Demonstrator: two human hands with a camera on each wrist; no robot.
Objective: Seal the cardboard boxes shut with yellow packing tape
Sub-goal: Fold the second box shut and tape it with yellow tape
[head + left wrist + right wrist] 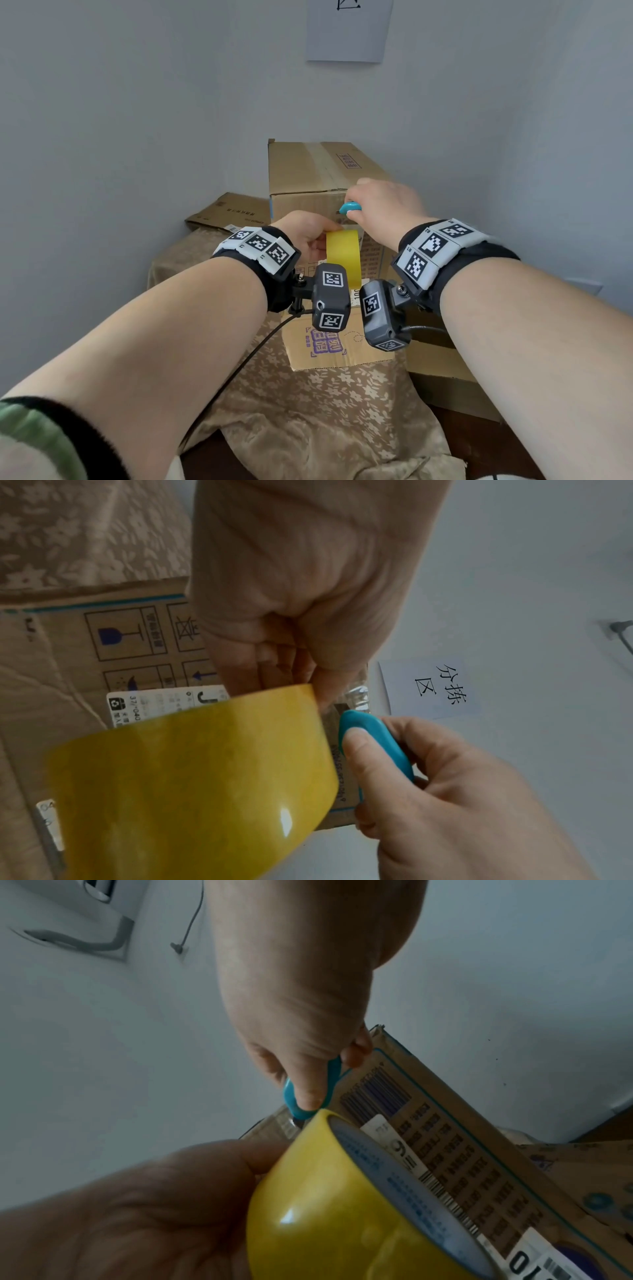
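Note:
My left hand (pixel 317 241) grips a roll of yellow packing tape (pixel 343 255) and holds it against the front face of a tall cardboard box (pixel 305 171), just below the box's top edge. Directly above the roll, my right hand (pixel 368 202) pinches a small blue cutter (pixel 351 207) between thumb and fingers. In the left wrist view the cutter (pixel 375 741) has its tip beside the upper rim of the roll (pixel 192 777). In the right wrist view the cutter (pixel 291 1103) touches the roll (pixel 325 1204) near the printed box face (pixel 462 1150). Any pulled-out strip of tape is hidden.
A beige flowered cloth (pixel 308 411) covers the table. A lower box with purple print (pixel 329 346) lies in front of the tall one. Another box (pixel 442 370) stands at the right, and flattened cardboard (pixel 233 210) lies at the back left. Walls close in behind and on both sides.

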